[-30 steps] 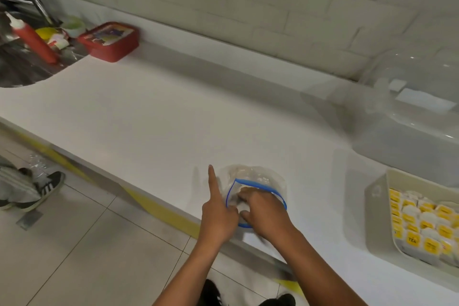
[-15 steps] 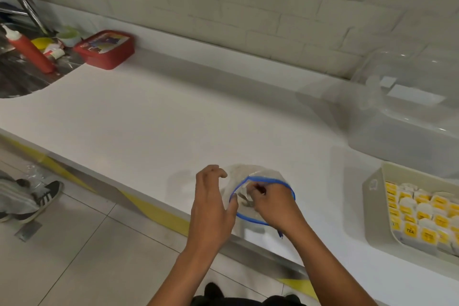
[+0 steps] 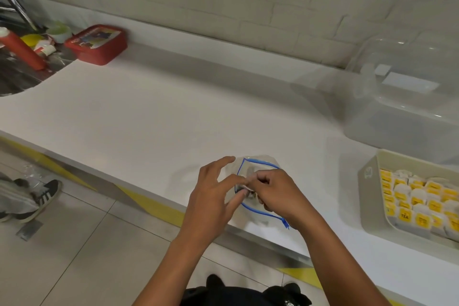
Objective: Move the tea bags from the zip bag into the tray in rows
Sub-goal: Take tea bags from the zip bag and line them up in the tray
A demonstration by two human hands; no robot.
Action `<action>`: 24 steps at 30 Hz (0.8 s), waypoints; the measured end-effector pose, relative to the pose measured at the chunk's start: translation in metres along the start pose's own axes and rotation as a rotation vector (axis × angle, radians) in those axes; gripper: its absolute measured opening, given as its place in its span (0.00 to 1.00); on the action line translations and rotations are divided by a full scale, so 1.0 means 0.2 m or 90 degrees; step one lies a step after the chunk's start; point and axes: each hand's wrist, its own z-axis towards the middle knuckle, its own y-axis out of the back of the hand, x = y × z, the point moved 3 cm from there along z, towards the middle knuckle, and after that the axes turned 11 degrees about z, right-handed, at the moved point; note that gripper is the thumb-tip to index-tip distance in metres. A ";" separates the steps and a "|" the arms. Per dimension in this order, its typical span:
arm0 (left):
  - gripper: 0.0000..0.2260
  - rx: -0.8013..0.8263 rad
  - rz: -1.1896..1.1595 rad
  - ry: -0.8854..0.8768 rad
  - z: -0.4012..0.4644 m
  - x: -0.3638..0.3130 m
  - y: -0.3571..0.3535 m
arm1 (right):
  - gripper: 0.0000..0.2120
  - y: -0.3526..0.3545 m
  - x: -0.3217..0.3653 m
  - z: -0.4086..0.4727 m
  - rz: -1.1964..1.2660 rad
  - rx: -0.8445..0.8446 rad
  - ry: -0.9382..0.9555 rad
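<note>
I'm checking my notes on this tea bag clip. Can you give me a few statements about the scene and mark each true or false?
1. The zip bag lies at the near edge of the counter. True.
2. The tray holds no tea bags. False: it already holds rows of yellow-tagged tea bags.
3. The right hand is at the bag's blue-rimmed opening. True.
4. The left hand rests on the tray. False: it is at the bag's left side.
5. The red box stands beside the tray. False: it sits far left, near the sink.
</note>
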 end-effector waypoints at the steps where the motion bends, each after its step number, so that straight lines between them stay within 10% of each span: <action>1: 0.07 -0.008 0.005 0.008 0.00 0.01 -0.01 | 0.14 0.00 -0.01 0.00 0.017 0.001 -0.010; 5: 0.03 -0.021 0.022 0.038 -0.03 0.05 -0.03 | 0.16 0.02 -0.08 0.03 0.111 -0.070 -0.052; 13: 0.02 -0.040 -0.017 0.080 -0.05 0.11 -0.05 | 0.17 -0.03 -0.19 0.10 -0.295 -0.087 0.047; 24: 0.04 -0.009 -0.019 0.111 -0.05 0.14 -0.06 | 0.08 -0.16 -0.28 0.17 -0.432 -0.156 0.056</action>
